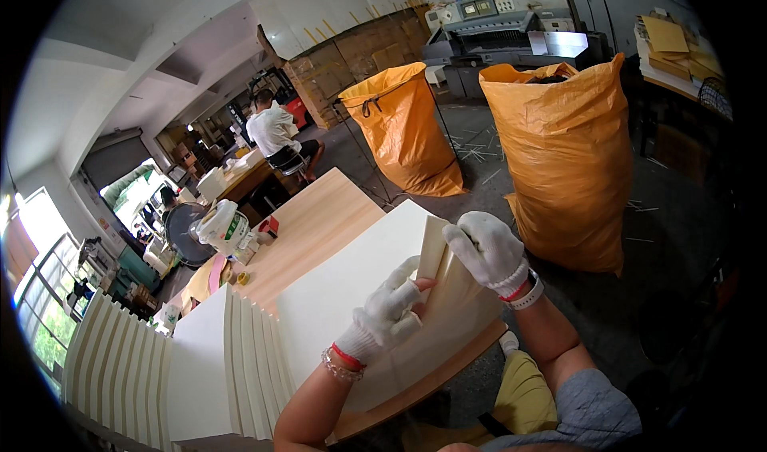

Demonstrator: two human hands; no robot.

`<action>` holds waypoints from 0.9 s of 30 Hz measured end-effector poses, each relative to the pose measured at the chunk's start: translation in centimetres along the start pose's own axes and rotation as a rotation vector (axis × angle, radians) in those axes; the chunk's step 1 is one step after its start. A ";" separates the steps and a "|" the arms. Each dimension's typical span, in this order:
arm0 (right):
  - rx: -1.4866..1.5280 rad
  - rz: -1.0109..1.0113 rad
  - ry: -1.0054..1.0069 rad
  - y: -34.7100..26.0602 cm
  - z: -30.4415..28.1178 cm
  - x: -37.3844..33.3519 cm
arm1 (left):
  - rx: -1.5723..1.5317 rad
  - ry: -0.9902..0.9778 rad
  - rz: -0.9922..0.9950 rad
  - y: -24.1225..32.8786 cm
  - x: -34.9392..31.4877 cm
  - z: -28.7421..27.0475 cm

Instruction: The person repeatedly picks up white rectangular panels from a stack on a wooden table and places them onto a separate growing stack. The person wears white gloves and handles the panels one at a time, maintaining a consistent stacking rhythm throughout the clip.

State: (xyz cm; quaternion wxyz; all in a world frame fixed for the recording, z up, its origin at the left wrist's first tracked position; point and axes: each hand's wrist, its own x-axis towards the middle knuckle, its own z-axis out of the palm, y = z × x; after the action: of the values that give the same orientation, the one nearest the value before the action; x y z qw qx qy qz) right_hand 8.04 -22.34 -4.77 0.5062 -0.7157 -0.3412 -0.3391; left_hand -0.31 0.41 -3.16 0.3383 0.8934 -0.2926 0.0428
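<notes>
A thick stack of cream-white paper [343, 267] lies on the wooden table, its near right edge raised and fanned. My left hand [387, 308], in a white knit glove with bare fingertips showing, pinches sheets at that edge. On the right, my gloved right hand [487, 250] curls over the stack's far right corner, its fingertips partly hidden. Both gloves have red cuffs. To the left stand more paper blocks [200, 364], piled in staggered, stepped layers.
The wooden tabletop [319, 220] holds a white plastic bag [228, 228] and a small red object [268, 227]. Beyond the table stand two orange sacks [407, 132] [559, 164]. A grey machine [511, 33] is behind them. A seated person [273, 128] works at another table.
</notes>
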 end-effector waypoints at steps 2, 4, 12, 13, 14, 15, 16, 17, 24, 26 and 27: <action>0.007 0.006 0.003 0.0 0.1 0.0 | 0.004 0.076 0.061 -0.1 0.0 0.4; 0.010 0.015 0.015 0.0 0.2 -0.1 | 0.077 0.174 0.047 -0.2 -0.1 1.1; -0.003 -0.017 0.029 0.1 0.1 -0.1 | 0.038 0.038 0.008 0.0 -0.3 0.2; -0.020 -0.027 0.032 0.1 0.1 -0.1 | 0.031 0.001 -0.018 0.1 -0.2 0.0; -0.013 -0.026 0.033 0.1 0.1 -0.1 | 0.025 -0.036 -0.044 0.3 0.0 -0.2; -0.006 -0.025 0.034 0.1 0.1 -0.1 | -0.005 -0.043 -0.020 0.4 0.2 -0.2; 0.001 -0.023 0.034 0.1 0.1 -0.1 | -0.034 -0.050 0.005 0.4 0.3 -0.2; 0.006 -0.010 0.033 0.1 0.1 -0.1 | -0.009 0.010 0.005 0.4 0.3 0.1; 0.048 -0.003 0.047 0.3 0.2 -0.3 | 0.041 0.151 0.039 -0.1 0.0 0.9; 0.041 -0.016 0.040 0.2 0.1 -0.3 | 0.010 0.138 0.044 0.0 0.0 0.7; 0.021 -0.025 0.030 0.3 -0.1 -0.4 | -0.011 0.137 0.037 0.2 0.0 0.7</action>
State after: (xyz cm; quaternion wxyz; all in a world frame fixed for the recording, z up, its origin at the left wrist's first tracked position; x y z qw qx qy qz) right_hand 8.11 -22.57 -5.21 0.5146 -0.7007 -0.3461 -0.3527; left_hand -0.53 -0.09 -3.56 0.3617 0.8808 -0.2856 0.1083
